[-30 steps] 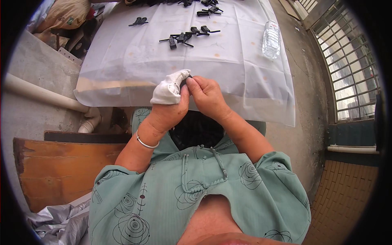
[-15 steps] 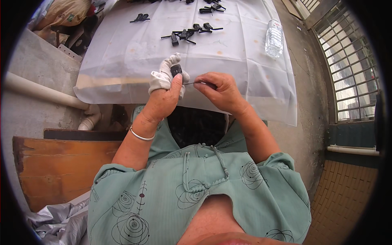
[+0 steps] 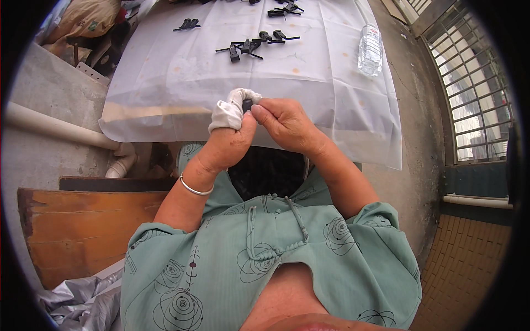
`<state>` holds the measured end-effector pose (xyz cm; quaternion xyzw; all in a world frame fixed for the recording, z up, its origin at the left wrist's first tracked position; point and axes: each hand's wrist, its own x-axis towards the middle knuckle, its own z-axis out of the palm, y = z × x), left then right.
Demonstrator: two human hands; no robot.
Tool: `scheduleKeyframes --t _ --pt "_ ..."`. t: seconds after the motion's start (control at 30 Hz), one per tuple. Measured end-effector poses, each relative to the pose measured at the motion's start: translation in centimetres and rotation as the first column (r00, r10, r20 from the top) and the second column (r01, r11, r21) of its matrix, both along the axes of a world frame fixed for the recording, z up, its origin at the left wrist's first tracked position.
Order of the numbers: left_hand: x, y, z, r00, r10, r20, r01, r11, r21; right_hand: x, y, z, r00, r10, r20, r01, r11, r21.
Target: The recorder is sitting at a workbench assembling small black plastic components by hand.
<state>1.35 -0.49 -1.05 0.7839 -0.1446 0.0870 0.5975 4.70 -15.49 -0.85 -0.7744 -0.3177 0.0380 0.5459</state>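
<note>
Black part (image 3: 247, 104), small, pinched between both hands just above the near table edge, in front of the person's chest. Left hand (image 3: 227, 138) closed around a white cloth (image 3: 231, 110) (looks like a glove or rag, cannot tell which) with the cloth bunched over the fingers and touching the part. Right hand (image 3: 284, 124) curled, thumb and fingertips gripping the part from the right side; both hands touching each other. Silver bangle (image 3: 193, 188) on left wrist.

Table (image 3: 165, 94) covered by a white plastic sheet that hangs over the near edge. More black parts (image 3: 245, 47) lie in a loose cluster at mid table, well apart from the hands; another single piece (image 3: 187, 23) further left, a few more (image 3: 284, 8) at the far edge. Clear plastic bottle (image 3: 370, 49) lies on its side near the right table edge, label too small to read. White pipe (image 3: 55, 128) runs along the left, below the table. Brown sack (image 3: 88, 19) top left. Wooden board (image 3: 83, 231) lower left, grey plastic wrap (image 3: 77, 300) under it. Window grille (image 3: 469, 83) at right.
</note>
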Motion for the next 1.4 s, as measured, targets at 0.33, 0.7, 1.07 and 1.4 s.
scheduleKeyframes --t 0.33,0.7,1.07,1.4 --pt "-0.4 0.5 -1.1 0.982 0.118 0.148 -0.135 0.985 0.11 -0.3 2.5 -1.5 0.996 -0.042 -0.081 0.049 0.995 0.092" --pt "-1.3 3.5 -1.4 0.971 -0.228 0.077 0.154 0.834 0.529 9.2 3.6 0.7 0.891 -0.36 0.278 0.448 0.8 -0.4" --pt "-0.5 3.6 -1.6 0.898 -0.111 -0.425 0.098 0.994 -0.052 8.5 0.8 -0.8 0.903 -0.369 0.22 0.429 0.739 -0.52" --pt "0.5 3.1 -0.4 0.644 -0.642 -0.417 -0.035 0.519 -0.854 0.6 -1.8 1.9 0.739 0.189 0.647 0.218 0.841 -0.494"
